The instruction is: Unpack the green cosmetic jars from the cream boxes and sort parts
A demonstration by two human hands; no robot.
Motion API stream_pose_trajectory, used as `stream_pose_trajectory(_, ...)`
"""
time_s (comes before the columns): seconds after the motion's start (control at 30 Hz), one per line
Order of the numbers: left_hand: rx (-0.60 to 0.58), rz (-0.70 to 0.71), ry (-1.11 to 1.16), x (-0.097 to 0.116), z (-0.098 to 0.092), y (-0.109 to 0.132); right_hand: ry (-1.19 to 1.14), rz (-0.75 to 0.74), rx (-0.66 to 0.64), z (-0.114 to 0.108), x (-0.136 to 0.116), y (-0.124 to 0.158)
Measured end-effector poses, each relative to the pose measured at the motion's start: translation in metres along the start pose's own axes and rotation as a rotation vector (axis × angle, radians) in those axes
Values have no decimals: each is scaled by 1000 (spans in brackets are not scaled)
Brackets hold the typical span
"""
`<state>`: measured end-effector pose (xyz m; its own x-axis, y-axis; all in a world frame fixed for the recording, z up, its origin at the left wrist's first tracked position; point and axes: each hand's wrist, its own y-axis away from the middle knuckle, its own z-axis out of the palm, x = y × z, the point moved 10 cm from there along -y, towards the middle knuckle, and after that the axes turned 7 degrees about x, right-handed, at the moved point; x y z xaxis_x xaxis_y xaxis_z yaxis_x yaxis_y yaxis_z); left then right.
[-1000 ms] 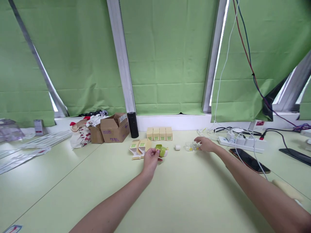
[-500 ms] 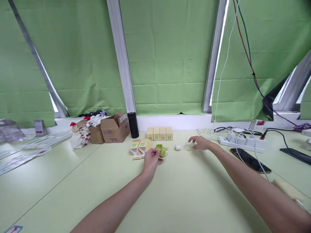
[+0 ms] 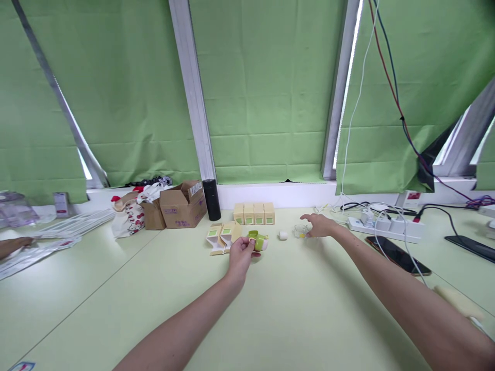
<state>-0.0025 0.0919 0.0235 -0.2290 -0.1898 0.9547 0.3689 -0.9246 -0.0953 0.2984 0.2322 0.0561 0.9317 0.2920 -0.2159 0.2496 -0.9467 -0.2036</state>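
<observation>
With twelve o'clock as straight ahead across the table (image 3: 278,309), the clear plastic (image 3: 299,233), with a touch of yellow on it, lies at about eight o'clock from the fingers of the right hand (image 3: 304,226). Those fingers are spread, the index stretched out on the far side and the thumb lower on the near side; whether either touches the plastic cannot be told. The right hand is clearly the nearer one. The plastic is too transparent to show a sure long axis.

The left hand (image 3: 251,247) pinches a small green piece (image 3: 257,238) between thumb and fingers, its long axis running roughly from ten to four o'clock, with a whitish part at the four o'clock end. This piece lies at nearly nine o'clock from the plastic, well apart from it. A short white cylinder (image 3: 283,235) rests between the two, nearer the plastic. Two opened cartons (image 3: 222,236) sit at ten o'clock from the left hand, just beside it.
</observation>
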Motion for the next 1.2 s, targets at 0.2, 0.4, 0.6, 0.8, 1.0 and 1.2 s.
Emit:
stream_pose_trajectory(0.2, -33, -26, 38, 1, 4, 6, 19, -112, 187, -29, -40, 18)
stream_pose_trajectory(0.4, -41, -44, 54, -1, 6, 7, 9, -287, 264, -11, -103, 47)
stream_pose_trajectory(0.6, -45, -54, 57, -2, 7, 8, 122, -295, 334, 9, -113, 39)
stream_pose_trajectory(0.8, -53, -55, 54, -1, 8, 10, 133, -235, 362, 21, -98, 29)
stream_pose_trajectory(1.0, -51, -54, 54, -2, 8, 9, 145, -192, 392, 22, -83, 25)
stream_pose_trajectory(1.2, -46, -53, 56, -3, 7, 9, 142, -172, 373, 29, -79, 23)
